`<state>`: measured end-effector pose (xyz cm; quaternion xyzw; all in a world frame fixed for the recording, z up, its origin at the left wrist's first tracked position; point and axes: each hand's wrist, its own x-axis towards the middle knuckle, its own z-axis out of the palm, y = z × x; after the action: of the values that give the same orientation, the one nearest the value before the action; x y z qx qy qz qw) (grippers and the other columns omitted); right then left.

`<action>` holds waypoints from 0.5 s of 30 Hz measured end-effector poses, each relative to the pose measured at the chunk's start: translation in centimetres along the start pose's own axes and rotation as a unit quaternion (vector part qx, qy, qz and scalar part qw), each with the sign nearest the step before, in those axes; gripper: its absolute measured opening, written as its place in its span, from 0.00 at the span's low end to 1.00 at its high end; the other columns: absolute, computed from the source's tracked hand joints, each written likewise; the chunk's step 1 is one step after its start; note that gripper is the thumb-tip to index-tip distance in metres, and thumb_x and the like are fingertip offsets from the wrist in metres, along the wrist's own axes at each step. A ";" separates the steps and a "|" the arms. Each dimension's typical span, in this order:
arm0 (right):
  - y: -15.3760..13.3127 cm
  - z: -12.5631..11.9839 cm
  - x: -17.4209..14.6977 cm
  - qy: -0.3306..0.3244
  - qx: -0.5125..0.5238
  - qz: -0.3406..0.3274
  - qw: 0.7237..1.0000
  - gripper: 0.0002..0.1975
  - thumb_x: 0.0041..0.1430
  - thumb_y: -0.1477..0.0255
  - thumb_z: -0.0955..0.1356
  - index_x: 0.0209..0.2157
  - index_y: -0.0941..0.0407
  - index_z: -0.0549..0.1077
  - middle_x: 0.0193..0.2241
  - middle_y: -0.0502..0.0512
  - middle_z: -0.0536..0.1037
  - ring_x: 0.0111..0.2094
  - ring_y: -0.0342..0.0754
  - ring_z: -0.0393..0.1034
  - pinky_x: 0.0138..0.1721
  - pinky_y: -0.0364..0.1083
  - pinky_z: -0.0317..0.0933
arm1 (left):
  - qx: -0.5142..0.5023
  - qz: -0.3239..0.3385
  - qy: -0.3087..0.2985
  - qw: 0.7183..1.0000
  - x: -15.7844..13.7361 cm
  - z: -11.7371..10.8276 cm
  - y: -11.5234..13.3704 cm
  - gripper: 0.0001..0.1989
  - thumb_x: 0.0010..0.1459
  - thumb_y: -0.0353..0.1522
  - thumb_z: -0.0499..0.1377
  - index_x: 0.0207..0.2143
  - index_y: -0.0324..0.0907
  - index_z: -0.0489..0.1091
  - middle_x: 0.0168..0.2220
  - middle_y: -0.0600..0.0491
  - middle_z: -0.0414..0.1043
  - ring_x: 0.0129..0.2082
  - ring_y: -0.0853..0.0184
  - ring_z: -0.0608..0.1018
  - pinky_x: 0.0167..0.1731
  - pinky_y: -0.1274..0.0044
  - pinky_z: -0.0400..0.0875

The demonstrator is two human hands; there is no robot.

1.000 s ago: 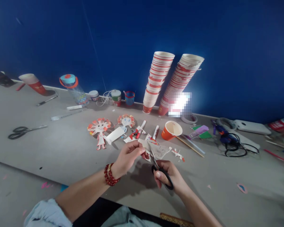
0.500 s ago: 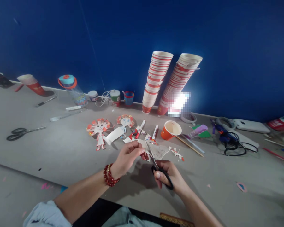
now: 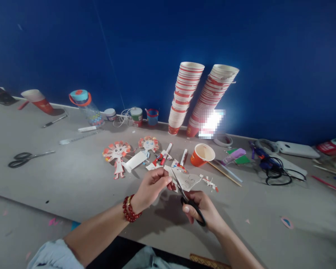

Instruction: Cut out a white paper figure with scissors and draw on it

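You pinch the sheet of paper [image 3: 189,182] between the thumb and fingers of your left hand [image 3: 149,188]. The paper runs out from those fingertips toward the right, thin, off-white and irregular in outline, with curved grey lines drawn on its face. Your right hand [image 3: 203,211] closes around the black looped handles of the scissors [image 3: 181,189], thumb and fingers at the loops. Their slim metal blades slant up and left across the paper, just beside your left fingertips; you cannot tell how far apart the blades stand.

Round, glossy red beads make up the bracelet [image 3: 131,209] on your left wrist. Ahead of your left hand, on the smooth grey table [image 3: 81,183], lies a flat paper doll [image 3: 119,166] with a fringe of orange-and-white petals about its head. Beyond the paper stands an orange paper cup [image 3: 199,158], round-rimmed and pale inside, near a slender wooden stick [image 3: 226,175]. Small jagged paper scraps [image 3: 210,182] lie just beside the paper's right end.
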<state>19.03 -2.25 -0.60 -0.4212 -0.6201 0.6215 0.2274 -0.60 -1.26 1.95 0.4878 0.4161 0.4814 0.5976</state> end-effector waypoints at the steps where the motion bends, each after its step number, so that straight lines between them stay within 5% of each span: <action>1: 0.0 0.0 0.0 0.001 0.002 0.003 1.000 0.32 0.43 0.39 0.67 0.17 0.56 0.60 0.11 0.46 0.62 0.13 0.39 0.56 0.16 0.39 0.46 | 0.000 0.002 -0.001 1.000 0.0 0.0 0.1 0.10 0.56 0.33 0.56 0.22 0.39 0.67 0.22 0.54 0.73 0.26 0.69 0.74 0.31 0.78 0.67; 15: 0.0 -0.1 -0.2 0.015 -0.004 0.009 1.000 0.32 0.41 0.39 0.68 0.16 0.55 0.59 0.10 0.44 0.60 0.13 0.39 0.55 0.16 0.39 0.45 | 0.021 0.030 -0.014 0.999 0.0 -0.1 0.4 0.10 0.57 0.33 0.56 0.23 0.40 0.67 0.23 0.53 0.72 0.26 0.69 0.73 0.30 0.78 0.68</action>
<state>19.23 -2.33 -0.58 -0.4372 -0.6154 0.6145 0.2292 -0.77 -1.25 2.36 0.5192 0.4030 0.4837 0.5781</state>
